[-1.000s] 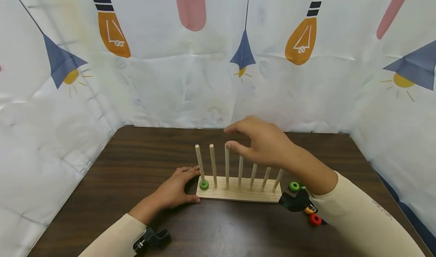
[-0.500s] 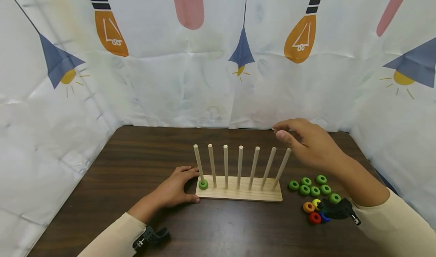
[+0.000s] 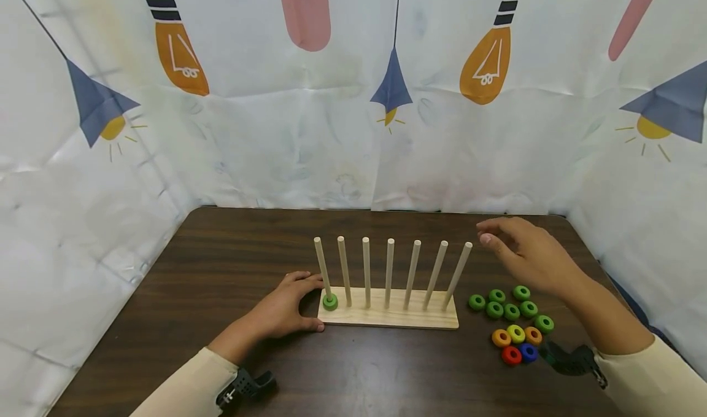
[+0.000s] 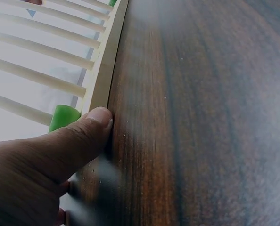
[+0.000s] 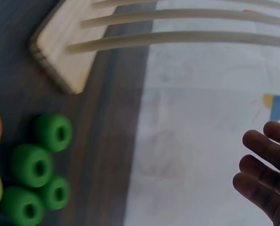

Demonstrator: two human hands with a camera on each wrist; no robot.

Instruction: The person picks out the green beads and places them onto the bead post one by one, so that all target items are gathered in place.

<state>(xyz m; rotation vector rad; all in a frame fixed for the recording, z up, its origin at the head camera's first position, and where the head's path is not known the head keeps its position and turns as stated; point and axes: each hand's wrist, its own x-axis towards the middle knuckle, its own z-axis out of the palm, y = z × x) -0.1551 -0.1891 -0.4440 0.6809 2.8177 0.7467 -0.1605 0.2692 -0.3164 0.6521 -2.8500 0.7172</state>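
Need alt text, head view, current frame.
A person's left hand holds the left end of a pale rectangular wooden base with seven cylindrical wooden pegs, one green ring bead on the leftmost. The right hand is raised right of the pegs, empty; loose ring beads in five colours lie nearby on the dark wood-grain table.

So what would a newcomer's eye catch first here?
Likely the wooden rack centered on the dark table, its seven pegs bare except for a green ring on the leftmost. Next, the loose colored rings right of it and the orange bulbs printed on the backdrop behind.
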